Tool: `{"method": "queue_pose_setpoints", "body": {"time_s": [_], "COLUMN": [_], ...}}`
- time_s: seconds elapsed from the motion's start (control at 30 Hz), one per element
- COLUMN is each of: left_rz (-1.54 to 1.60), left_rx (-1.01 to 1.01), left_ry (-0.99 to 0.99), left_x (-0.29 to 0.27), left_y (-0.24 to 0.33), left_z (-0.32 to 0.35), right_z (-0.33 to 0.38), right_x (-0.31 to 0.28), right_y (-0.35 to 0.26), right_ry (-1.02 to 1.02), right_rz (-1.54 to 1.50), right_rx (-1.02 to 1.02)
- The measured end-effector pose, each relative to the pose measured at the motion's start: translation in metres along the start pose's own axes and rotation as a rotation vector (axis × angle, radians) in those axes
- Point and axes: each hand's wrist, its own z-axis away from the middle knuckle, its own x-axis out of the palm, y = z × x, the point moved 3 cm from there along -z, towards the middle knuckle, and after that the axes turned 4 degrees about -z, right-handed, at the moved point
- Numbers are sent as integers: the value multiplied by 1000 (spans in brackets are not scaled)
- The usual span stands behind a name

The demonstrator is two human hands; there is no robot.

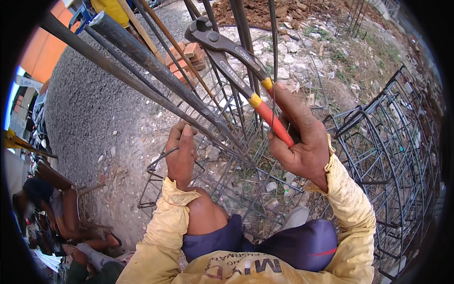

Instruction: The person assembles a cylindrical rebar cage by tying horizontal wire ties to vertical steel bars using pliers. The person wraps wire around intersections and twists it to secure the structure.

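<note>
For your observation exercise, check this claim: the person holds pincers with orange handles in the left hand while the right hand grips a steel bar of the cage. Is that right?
Not quite: the hands are swapped. In the head view, the right hand holds the pincers by their orange handles, and the left hand grips a steel bar of the cage.

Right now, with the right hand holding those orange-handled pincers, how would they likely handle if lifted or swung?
The pincers look like solid steel with a long reach, so probably stiff and head-heavy. The right hand holds only the orange handles, far from the head, so it may tend to droop. The coated handles probably resist slipping.
</note>
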Motion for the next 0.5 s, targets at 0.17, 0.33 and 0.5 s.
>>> {"method": "queue_pose_setpoints", "body": {"time_s": [0.17,0.33,0.5], "left_rz": [-82,-32,-55], "left_rx": [-36,-183,-321], "left_ry": [-127,-145,-198], "left_x": [3,4,-3], "left_y": [-18,-9,-25], "left_z": [-10,-4,-10], "right_z": [11,6,16], "right_x": [25,-1,16], "right_y": [32,-1,18], "right_ry": [-433,-186,-132], "right_rz": [339,195,172], "right_rx": [194,134,155]}}
